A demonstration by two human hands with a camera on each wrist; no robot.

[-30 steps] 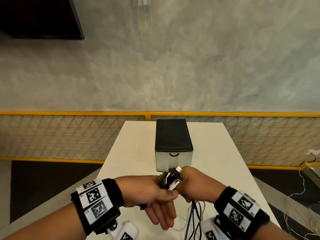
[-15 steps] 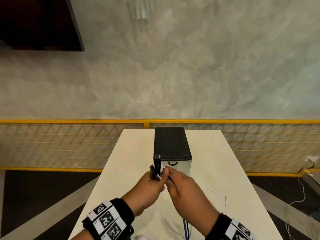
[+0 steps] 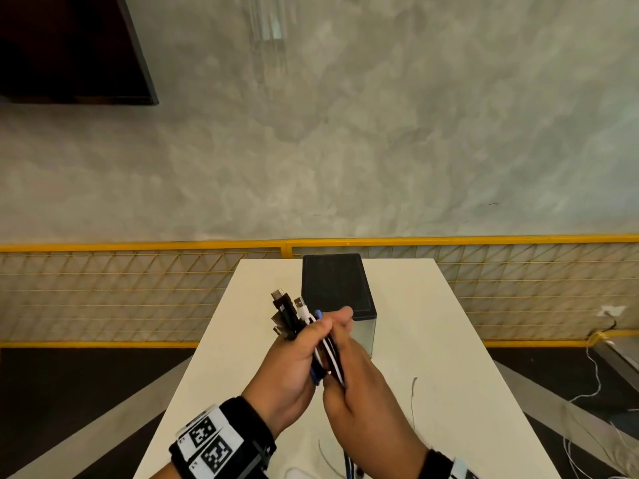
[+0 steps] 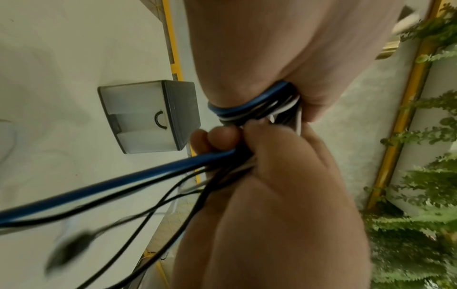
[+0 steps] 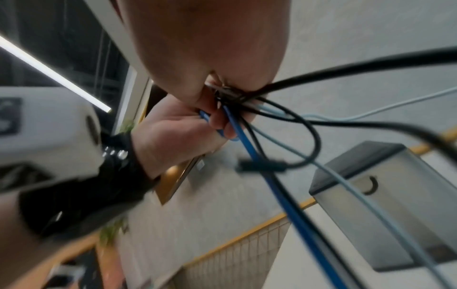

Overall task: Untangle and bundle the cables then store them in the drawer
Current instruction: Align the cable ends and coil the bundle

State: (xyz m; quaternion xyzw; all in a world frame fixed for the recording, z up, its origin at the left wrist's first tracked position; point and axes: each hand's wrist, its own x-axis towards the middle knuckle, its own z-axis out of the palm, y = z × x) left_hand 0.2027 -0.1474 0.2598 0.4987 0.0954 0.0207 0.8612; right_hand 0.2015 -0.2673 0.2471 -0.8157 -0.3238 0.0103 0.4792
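Moved: both hands have lifted the bundle of black, white and blue cables (image 3: 300,318) higher since a second ago.
Left hand (image 3: 288,369): clenched round the cables.
Right hand (image 3: 359,385): grasping the same cables.
Behind: small grey drawer box with black top (image 3: 337,288), shut, far on white table (image 3: 449,357), partly hidden.

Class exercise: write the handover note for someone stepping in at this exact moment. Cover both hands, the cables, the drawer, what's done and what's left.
Left hand: grips the cables just below their plugs.
Right hand: grips the same cables beside it.
Cables: plug ends gathered and raised; tails hang loose toward the table.
Drawer: shut, on the table behind the hands.
Done: ends collected.
Left: finish bundling, open drawer, store.
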